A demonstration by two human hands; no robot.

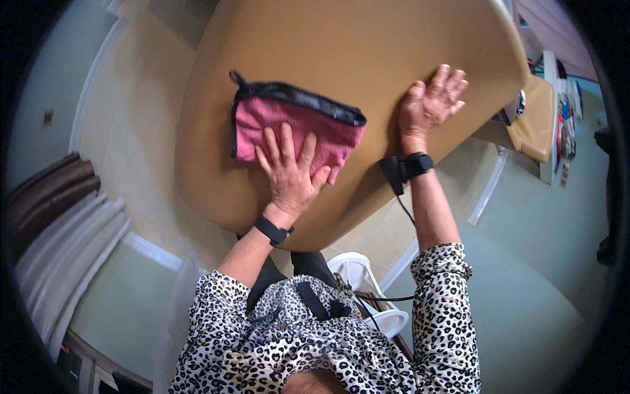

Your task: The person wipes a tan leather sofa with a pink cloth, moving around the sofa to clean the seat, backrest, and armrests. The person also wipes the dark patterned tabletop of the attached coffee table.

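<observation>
A pink fabric zip pouch [315,115] with a black zippered edge and a small loop at one corner lies flat on a tan padded table [354,44]. My left hand [291,172] rests palm down on the pouch's lower part, fingers spread. To the right, my right hand [433,108] is at the table's surface with its fingers apart and nothing in it. It is separate from the pouch. A black strap circles each wrist, and a cable hangs from the right one.
A white plastic chair [354,266] stands by my legs, partly under the table edge. At far right is another tan padded surface [534,120], beside several hanging items [566,123]. Brown and white curtains [78,246] hang at left. The floor [142,98] is tiled.
</observation>
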